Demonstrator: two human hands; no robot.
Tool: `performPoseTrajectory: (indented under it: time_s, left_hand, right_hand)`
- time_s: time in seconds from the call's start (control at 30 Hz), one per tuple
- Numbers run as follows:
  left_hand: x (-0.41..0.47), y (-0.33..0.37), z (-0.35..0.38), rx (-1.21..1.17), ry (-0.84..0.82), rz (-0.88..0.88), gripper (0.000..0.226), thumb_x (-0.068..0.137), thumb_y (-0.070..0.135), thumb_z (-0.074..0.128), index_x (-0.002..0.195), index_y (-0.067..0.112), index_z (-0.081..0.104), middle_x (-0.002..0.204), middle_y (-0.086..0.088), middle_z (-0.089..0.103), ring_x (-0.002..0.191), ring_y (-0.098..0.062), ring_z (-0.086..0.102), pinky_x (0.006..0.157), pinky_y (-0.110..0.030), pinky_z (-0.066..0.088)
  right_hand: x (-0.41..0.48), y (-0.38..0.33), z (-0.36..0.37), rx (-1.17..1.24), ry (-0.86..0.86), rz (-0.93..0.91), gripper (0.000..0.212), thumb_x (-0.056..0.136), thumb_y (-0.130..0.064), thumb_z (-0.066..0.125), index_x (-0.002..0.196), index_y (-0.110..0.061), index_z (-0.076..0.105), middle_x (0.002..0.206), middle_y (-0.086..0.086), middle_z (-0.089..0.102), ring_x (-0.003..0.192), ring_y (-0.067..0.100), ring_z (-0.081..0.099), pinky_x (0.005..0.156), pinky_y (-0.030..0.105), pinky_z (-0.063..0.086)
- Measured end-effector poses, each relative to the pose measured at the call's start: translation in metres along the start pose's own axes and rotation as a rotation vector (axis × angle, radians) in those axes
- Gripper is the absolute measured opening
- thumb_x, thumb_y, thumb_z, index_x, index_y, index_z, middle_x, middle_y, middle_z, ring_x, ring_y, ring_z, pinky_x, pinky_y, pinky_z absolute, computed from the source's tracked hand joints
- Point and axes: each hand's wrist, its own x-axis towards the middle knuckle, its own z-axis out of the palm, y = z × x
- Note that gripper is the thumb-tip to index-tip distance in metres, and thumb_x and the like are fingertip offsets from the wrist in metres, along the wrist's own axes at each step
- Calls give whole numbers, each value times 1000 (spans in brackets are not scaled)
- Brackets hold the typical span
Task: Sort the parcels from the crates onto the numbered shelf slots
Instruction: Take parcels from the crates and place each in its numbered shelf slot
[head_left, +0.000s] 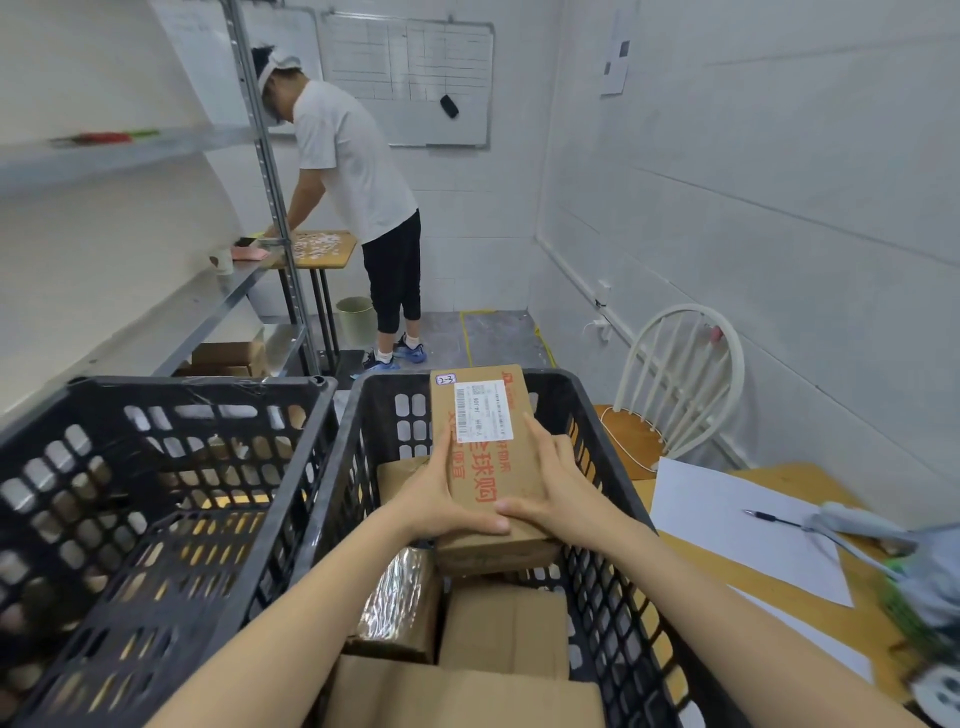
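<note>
My left hand (441, 493) and right hand (550, 488) are clamped on the two long sides of one brown cardboard parcel (485, 467), fingers stretched flat along its edges and thumbs meeting over its near end. I have it raised just above the other boxes, at the centre of the frame, its far end tilted up against the far rim of the crate. On its top face I see a white shipping label (482, 410), red printed characters, and a small handwritten tag (445, 379) at the upper left corner; I cannot read the tag for sure.

Under the parcel sits the right-hand black plastic crate (613, 597), filled with more cardboard boxes (498, 629), one of them wrapped in shiny tape (397, 597). Touching it on the left is a second black crate (171, 519), through whose mesh walls I can make out brown shapes low down.

In the lower right of the frame is a wooden table (779, 592) with a white sheet of paper (737, 525) and a pen (774, 519) lying on it. Behind that stands a white chair (680, 384). Along the left side runs a metal shelf unit (249, 280), with boxes on its bottom level. At the upper centre another person (358, 208) in a white shirt bends over a small table (327, 249), beneath a whiteboard (410, 78).
</note>
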Motion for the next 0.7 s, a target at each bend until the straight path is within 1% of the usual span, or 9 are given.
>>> performPoseTrajectory:
  time_s: [0.1,0.2,0.27,0.33,0.4,0.5,0.53,0.6,0.7]
  left_hand:
    - [-4,4,-1,22,79,23,150,41,62,90,151,42,-11,142,12,46,128,-11,47,109,-37,40]
    - [-8,6,-2,39,161,54,147,44,55,92,152,42,-7,135,16,48,123,-9,48,102,-29,42]
    - [-13,6,-2,63,194,74,148,45,53,93,152,41,-9,133,16,48,121,-8,49,99,-26,42]
    - [-18,7,-5,72,221,78,152,40,59,91,149,46,-13,137,11,47,123,-10,50,103,-35,45]
    - [-23,9,-10,87,235,85,152,37,62,90,146,53,-15,140,8,45,125,-13,49,103,-43,47]
    - [-33,17,-22,159,286,105,151,38,61,89,145,54,-18,143,4,38,129,-16,44,105,-48,44]
    - [-38,20,-26,173,311,117,151,40,58,90,145,53,-19,145,3,35,131,-16,41,107,-48,42]
    - [-47,27,-35,187,363,133,151,48,46,93,146,48,-22,148,2,28,134,-15,35,112,-41,34]
    - [-64,35,-47,217,457,172,149,54,37,94,148,43,-23,151,0,20,138,-15,27,111,-38,30]
  right_hand:
    - [2,-5,-2,-19,3,-2,106,86,-39,71,147,-46,-16,136,3,22,119,20,50,93,26,43]
    - [4,-11,-5,-50,10,5,104,87,-40,69,148,-44,-16,136,4,24,116,18,52,95,29,47]
    - [5,-15,-8,-61,22,-6,104,87,-42,69,148,-44,-14,136,4,27,117,19,52,95,30,48]
    - [4,-20,-12,-65,41,-26,101,85,-45,69,149,-43,-9,140,4,31,122,20,51,98,36,50]
    - [1,-26,-17,-82,68,-52,100,84,-49,68,151,-40,-5,149,2,31,130,18,46,100,40,49]
    - [-5,-38,-25,-139,116,-97,98,86,-49,65,153,-38,-6,153,-6,35,135,13,43,101,37,46]
    - [-6,-42,-28,-178,131,-104,99,87,-48,65,152,-36,-8,152,-5,38,134,14,45,101,36,45]
    - [-7,-51,-34,-263,163,-108,101,88,-50,63,153,-32,-13,150,0,43,130,17,49,102,35,44]
    - [-11,-68,-41,-348,176,-152,93,90,-50,61,155,-30,-2,148,0,45,131,17,47,102,33,43]
